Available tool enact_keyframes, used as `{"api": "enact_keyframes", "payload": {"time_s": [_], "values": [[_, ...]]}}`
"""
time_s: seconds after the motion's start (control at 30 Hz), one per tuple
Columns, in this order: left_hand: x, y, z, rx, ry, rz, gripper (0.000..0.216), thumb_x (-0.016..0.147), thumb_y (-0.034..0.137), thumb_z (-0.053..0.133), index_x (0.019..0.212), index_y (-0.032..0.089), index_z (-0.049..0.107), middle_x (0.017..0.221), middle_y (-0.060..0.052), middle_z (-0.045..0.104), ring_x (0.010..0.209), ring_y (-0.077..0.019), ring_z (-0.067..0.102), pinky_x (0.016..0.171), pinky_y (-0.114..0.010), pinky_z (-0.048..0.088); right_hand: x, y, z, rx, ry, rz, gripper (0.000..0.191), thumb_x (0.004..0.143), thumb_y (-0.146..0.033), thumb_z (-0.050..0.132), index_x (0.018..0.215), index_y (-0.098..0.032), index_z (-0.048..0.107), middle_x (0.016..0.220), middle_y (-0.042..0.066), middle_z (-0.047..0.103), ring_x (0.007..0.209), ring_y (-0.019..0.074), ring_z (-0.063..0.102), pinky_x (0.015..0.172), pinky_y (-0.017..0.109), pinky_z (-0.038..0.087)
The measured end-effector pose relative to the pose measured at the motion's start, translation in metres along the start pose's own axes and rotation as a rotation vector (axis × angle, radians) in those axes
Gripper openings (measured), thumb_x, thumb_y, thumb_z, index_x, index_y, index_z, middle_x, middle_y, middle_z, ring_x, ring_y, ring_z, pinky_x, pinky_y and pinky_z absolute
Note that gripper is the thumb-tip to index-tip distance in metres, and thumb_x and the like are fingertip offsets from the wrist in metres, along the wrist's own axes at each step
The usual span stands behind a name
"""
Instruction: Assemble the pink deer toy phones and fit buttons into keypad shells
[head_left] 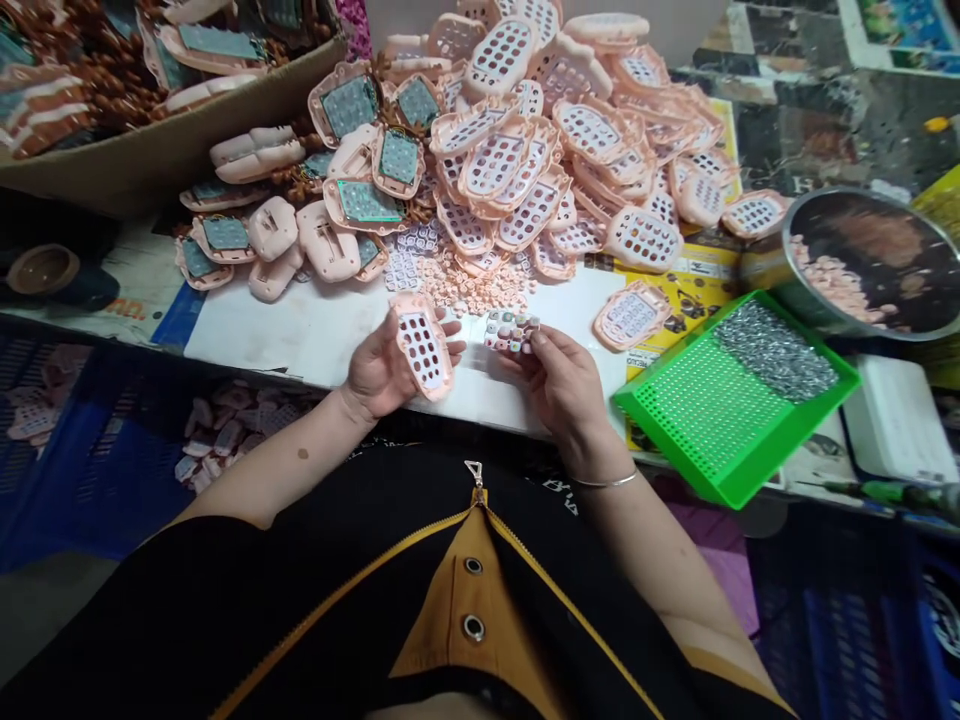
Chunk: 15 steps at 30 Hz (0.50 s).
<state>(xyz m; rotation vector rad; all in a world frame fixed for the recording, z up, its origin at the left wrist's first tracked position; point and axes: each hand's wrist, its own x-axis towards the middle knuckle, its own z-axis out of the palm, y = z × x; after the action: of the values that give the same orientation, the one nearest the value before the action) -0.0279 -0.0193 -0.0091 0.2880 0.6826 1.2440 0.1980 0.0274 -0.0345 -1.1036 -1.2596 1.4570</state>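
My left hand (373,372) holds a pink toy phone shell (424,350) upright, its white inner face with rows of dark key holes turned toward me. Its fingers wrap behind the shell. Pinched in my right hand (559,385) is a keypad sheet (510,331) with small coloured buttons, a short gap away from the shell. Just beyond both hands lies a heap of small pink plastic pieces (480,284). Behind it, similar shells (510,165) are piled up. To the left are shells fitted with green circuit boards (367,202).
On the right, a green perforated tray (667,395) holds many silver screws (776,350). Behind it stands a metal bowl (847,215) with small pink pieces. A cardboard box (247,115) of assembled shells fills the far left. A screwdriver (892,492) lies near the right front edge.
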Motion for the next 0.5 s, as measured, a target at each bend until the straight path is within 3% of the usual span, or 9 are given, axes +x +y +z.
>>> {"api": "enact_keyframes", "payload": {"time_s": [0.1,0.27,0.37,0.5], "values": [[0.003,-0.012,0.001,0.022,-0.095,-0.072,0.057,0.078,0.051,0.076,0.119,0.012,0.069,0.115,-0.017,0.077,0.119,-0.0371,0.069,0.111,-0.05,0.047,-0.001,-0.003,0.006,0.292,-0.006,0.185,0.033,0.077,-0.052,0.08,0.088,-0.023,0.067,0.087,0.002,0.08,0.08,0.018,0.078,0.081,0.036,0.069],[0.008,-0.015,-0.003,0.012,-0.109,-0.103,0.054,0.081,0.051,0.074,0.118,0.012,0.069,0.113,-0.016,0.077,0.115,-0.0348,0.071,0.109,-0.049,0.048,-0.008,-0.007,0.015,0.357,-0.03,0.226,0.039,0.07,-0.054,0.085,0.087,-0.024,0.067,0.078,-0.002,0.076,0.071,0.0165,0.077,0.072,0.033,0.068],[0.007,-0.013,-0.001,0.033,-0.124,-0.085,0.053,0.078,0.049,0.076,0.117,0.013,0.07,0.11,-0.013,0.078,0.109,-0.0329,0.073,0.104,-0.048,0.051,-0.011,-0.018,0.013,0.189,0.015,0.106,0.044,0.074,-0.06,0.079,0.096,-0.024,0.068,0.072,-0.004,0.072,0.062,0.0146,0.072,0.062,0.031,0.065],[0.002,-0.012,0.0,0.124,-0.265,-0.112,0.067,0.065,0.054,0.084,0.118,0.014,0.071,0.123,-0.018,0.074,0.105,-0.0355,0.073,0.094,-0.048,0.056,-0.009,-0.036,0.005,-0.238,0.035,-0.021,0.038,0.084,-0.052,0.071,0.105,-0.021,0.073,0.067,-0.003,0.069,0.053,0.0116,0.063,0.054,0.029,0.055]]}}
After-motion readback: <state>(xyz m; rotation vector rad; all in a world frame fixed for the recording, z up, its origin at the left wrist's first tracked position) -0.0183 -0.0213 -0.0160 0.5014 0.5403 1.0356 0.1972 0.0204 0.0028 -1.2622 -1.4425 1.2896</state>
